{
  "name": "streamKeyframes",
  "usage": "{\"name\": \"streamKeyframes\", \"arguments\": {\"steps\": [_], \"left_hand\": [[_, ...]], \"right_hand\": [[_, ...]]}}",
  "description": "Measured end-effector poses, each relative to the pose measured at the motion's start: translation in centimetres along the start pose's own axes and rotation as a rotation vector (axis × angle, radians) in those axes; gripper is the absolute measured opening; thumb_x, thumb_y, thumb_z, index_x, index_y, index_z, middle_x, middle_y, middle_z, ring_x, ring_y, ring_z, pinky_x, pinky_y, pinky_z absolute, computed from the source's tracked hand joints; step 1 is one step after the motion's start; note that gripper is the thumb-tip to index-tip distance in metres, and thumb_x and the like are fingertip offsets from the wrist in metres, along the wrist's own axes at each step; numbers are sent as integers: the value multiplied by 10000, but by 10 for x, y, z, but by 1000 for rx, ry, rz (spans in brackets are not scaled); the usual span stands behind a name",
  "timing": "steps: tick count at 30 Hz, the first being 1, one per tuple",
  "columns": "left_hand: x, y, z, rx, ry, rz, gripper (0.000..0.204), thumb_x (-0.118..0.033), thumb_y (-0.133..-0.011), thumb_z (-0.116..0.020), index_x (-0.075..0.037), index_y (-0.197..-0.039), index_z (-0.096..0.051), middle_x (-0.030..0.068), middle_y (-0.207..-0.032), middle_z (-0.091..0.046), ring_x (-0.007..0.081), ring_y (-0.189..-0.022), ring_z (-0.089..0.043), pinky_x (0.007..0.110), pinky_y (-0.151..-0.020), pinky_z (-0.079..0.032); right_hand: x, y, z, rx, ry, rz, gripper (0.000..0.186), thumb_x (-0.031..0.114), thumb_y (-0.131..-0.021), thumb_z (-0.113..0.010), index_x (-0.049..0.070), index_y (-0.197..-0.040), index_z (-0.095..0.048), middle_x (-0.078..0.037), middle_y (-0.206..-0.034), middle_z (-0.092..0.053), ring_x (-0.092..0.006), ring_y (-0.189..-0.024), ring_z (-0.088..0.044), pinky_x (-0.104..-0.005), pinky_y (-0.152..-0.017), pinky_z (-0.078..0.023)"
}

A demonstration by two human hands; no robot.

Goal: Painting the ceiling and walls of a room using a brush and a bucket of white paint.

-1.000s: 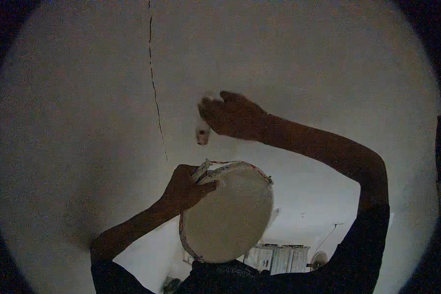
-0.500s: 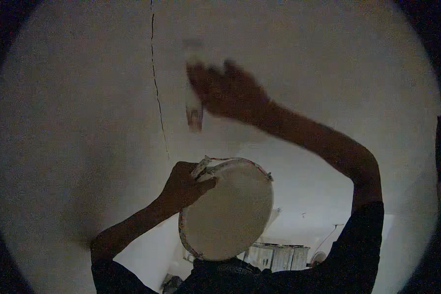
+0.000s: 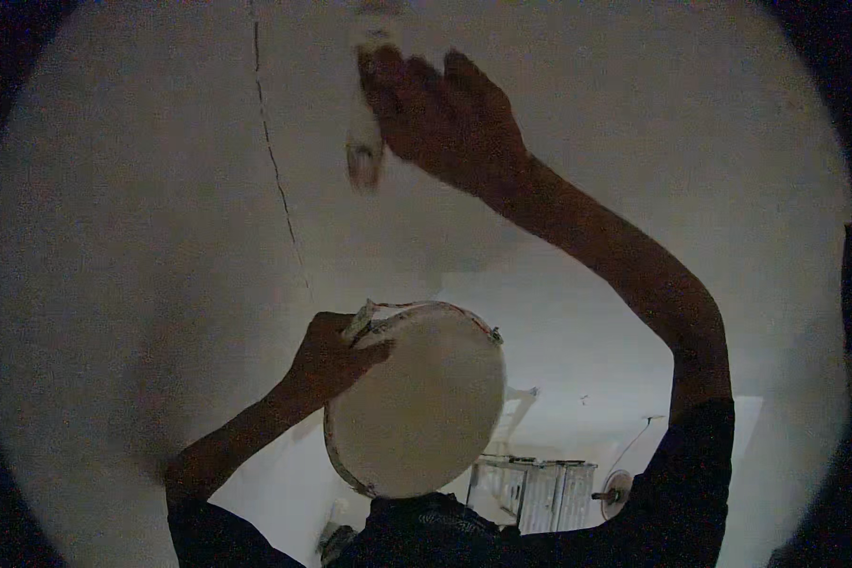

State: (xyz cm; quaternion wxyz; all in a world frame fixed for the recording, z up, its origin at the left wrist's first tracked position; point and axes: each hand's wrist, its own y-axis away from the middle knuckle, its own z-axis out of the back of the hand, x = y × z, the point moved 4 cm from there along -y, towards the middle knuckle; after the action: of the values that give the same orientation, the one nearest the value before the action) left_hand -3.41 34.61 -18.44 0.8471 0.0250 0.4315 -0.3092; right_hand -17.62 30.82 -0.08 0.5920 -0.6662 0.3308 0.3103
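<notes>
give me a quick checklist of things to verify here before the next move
1. Left hand gripping the round container by its edge: ok.
2. Right hand holding the brush-like tool: ok.
3. Tool apart from the container: ok, it is higher in the picture with a gap between.
4. Condition of the tool's upper end: cannot tell, it is blurred near the picture's top edge.
5. Pale surface unbroken: not ok, a dark crack runs down it, left of the tool.

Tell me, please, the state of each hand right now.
Left hand: closed, holding the round container.
Right hand: closed, holding a blurred, brush-like tool.
</notes>
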Motion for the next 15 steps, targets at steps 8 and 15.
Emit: {"name": "streamKeyframes", "arguments": {"steps": [8, 15], "left_hand": [[-9, -18, -8, 172, 101, 267, 244, -198, -799, -693, 24, -899, -673, 113, -712, -656, 151, -625, -622, 313, -622, -511], [-26, -35, -19, 212, -56, 48, 276, -217, -796, -703, 15, -943, -674, 119, -761, -670, 147, -690, -635, 320, -664, -514]], "right_hand": [[37, 120, 39, 555, -693, 54, 364, 201, -861, -495, 81, -1205, -504, -83, -1002, -605, -240, -850, -628, -342, -730, -501], [-72, 203, 184, 925, -585, -800, 275, 181, -831, -617, 146, -1103, -622, -100, -854, -636, -217, -614, -590, -311, -543, -463]]}}
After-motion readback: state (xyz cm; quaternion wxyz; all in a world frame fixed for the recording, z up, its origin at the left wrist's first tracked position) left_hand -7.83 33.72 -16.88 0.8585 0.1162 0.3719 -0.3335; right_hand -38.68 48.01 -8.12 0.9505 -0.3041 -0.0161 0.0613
